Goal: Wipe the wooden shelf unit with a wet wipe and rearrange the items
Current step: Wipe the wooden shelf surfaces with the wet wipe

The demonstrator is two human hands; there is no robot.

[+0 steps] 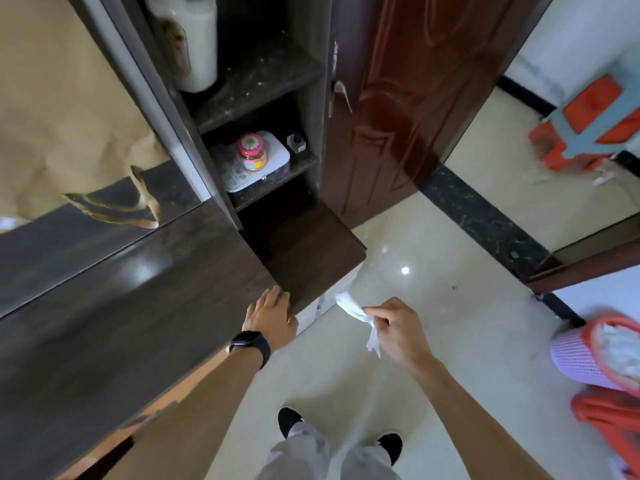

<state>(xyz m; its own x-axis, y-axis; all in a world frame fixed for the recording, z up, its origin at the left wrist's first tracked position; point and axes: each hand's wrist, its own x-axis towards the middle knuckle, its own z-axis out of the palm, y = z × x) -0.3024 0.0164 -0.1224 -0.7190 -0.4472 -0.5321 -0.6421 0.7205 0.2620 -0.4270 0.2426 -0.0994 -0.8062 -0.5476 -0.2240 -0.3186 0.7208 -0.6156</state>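
Observation:
A dark wooden shelf unit [304, 244] stands ahead of me beside a reddish door. My left hand [272, 313], with a black watch on the wrist, rests flat on the corner of the lowest shelf board, fingers spread. My right hand [394, 327] pinches a crumpled white wet wipe [356, 313] just right of that corner, above the floor. On the middle shelf a pink-lidded jar [252, 151] stands on a white box [256, 164], with a small black-and-white object [296, 143] beside it. The dusty upper shelf [263, 81] holds a white plastic roll [197, 43].
A long dark countertop [114, 306] runs to my left under torn brown paper. The reddish door [398, 98] is right of the shelves. A pink mesh bin [595, 355] and red items sit at the right edge. Glossy cream tile floor [450, 341] spreads below, with my feet on it.

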